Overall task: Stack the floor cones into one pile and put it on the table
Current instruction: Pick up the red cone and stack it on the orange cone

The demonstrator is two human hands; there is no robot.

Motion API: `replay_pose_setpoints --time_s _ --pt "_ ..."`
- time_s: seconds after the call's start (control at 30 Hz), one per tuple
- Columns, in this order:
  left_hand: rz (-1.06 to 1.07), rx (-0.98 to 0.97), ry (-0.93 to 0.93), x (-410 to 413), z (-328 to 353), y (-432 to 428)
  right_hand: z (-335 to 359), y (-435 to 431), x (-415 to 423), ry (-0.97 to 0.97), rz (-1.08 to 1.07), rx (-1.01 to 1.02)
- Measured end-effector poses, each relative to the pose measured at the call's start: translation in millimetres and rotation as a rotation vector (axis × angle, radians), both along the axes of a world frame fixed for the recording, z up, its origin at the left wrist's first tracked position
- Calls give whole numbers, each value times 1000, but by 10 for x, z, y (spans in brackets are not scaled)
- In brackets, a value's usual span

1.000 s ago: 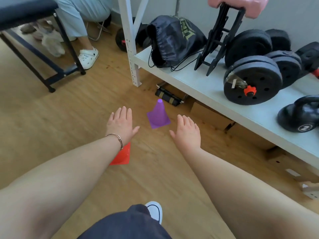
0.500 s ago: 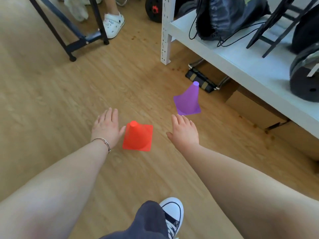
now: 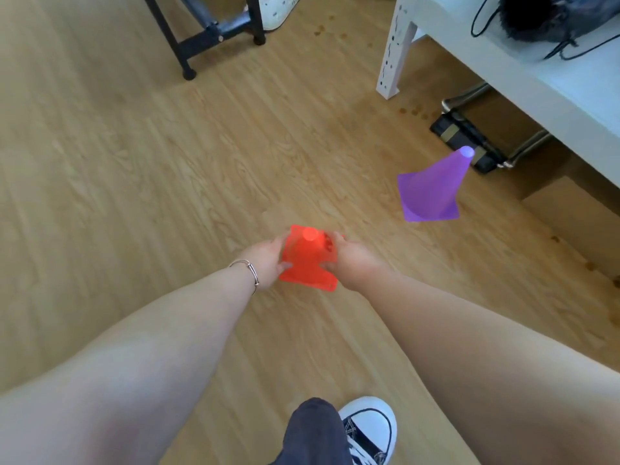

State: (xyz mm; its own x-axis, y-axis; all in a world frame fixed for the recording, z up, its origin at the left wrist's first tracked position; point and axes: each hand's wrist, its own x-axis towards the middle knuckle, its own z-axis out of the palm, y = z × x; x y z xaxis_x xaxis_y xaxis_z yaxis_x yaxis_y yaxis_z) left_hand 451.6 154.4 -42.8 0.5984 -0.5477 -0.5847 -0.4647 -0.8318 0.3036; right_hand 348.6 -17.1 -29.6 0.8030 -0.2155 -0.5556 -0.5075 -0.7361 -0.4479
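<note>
A translucent orange cone (image 3: 308,261) sits low over the wooden floor in the middle of the view. My left hand (image 3: 266,261) grips its left side and my right hand (image 3: 350,260) grips its right side, fingers wrapped onto the cone wall. A purple cone (image 3: 432,191) stands upright on the floor to the right, apart from both hands, close to the white table (image 3: 543,85). Whether the orange cone's base touches the floor I cannot tell.
A white table leg (image 3: 394,58) stands at the upper right, with a black bag (image 3: 550,15) on top and black gear (image 3: 466,135) beneath. A black frame leg (image 3: 188,48) stands at the upper left. My shoe (image 3: 367,427) is at the bottom.
Both hands have closed in from either side of the orange cone and taken hold of it. The view has tilted further down toward the floor.
</note>
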Motion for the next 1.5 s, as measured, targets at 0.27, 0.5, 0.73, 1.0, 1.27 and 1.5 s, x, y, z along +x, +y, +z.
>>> replay_pose_setpoints --time_s 0.27,0.5,0.73,1.0,1.27,1.5 --pt "265 -235 157 -38 -70 -80 -240 -57 -32 -35 -168 160" --pt "234 -386 92 -125 85 -348 -167 -339 -341 -209 -357 300" --pt "128 -591 175 -602 495 -937 387 -843 -1107 -367 -561 383" --pt "-149 -646 273 -1464 1175 -1873 1143 -1372 -2404 -497 -726 304" --pt "-398 -633 243 -2611 1736 -2424 1567 -1579 -3758 -564 -882 247" --pt "-552 -598 286 -3651 1769 -2872 1677 -1684 -4907 -522 -1019 161"
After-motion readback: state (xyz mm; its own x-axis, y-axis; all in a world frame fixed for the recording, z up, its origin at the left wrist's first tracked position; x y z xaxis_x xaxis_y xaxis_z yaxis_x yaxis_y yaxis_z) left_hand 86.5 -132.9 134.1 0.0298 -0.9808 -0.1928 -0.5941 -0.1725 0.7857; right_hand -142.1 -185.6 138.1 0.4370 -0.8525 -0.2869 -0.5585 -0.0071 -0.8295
